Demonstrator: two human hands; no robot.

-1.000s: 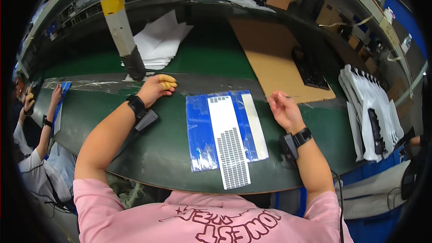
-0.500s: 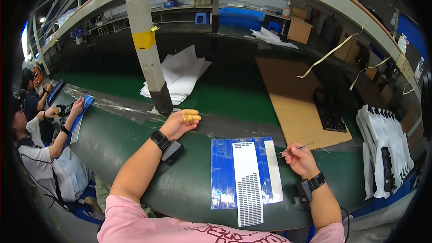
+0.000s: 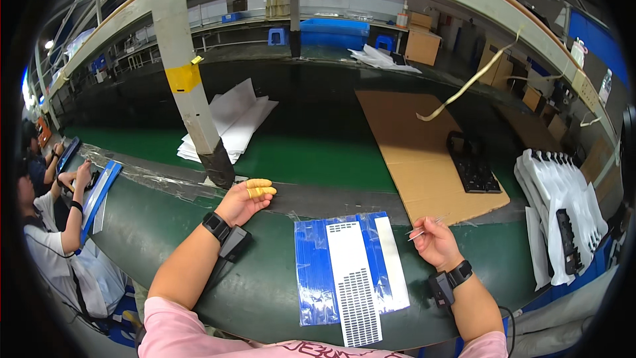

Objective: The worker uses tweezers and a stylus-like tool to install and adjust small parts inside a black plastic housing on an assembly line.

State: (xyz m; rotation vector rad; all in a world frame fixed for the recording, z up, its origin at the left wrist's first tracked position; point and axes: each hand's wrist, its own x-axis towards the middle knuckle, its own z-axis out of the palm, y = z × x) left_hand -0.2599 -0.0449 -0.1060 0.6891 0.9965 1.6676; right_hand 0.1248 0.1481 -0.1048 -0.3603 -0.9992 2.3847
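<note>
My left hand [image 3: 246, 200] hovers over the green table, near the foot of the post, with yellow finger cots on some fingers. Its fingers are partly stretched out and hold nothing. A thin pair of metal tweezers [image 3: 417, 233] is pinched in my right hand [image 3: 437, 244], just right of a blue board [image 3: 311, 272] that appears wrapped in clear film. On that board lies a white sheet [image 3: 351, 252] with rows of small black labels; its near end hangs past the board. Beside it is a plain pale strip [image 3: 392, 262].
A cardboard sheet [image 3: 404, 152] carries a black plastic frame [image 3: 472, 166]. Black parts in white foam [image 3: 563, 219] stand at right. White sheets [image 3: 232, 119] lie behind the post [image 3: 192, 106]. Pale straps [image 3: 464, 86] hang overhead. Co-workers [image 3: 59, 225] sit at left.
The view has shifted, so most of the scene sits further left. My right hand has turned slightly, with the tweezers still in it. The left hand keeps nearly the same pose.
</note>
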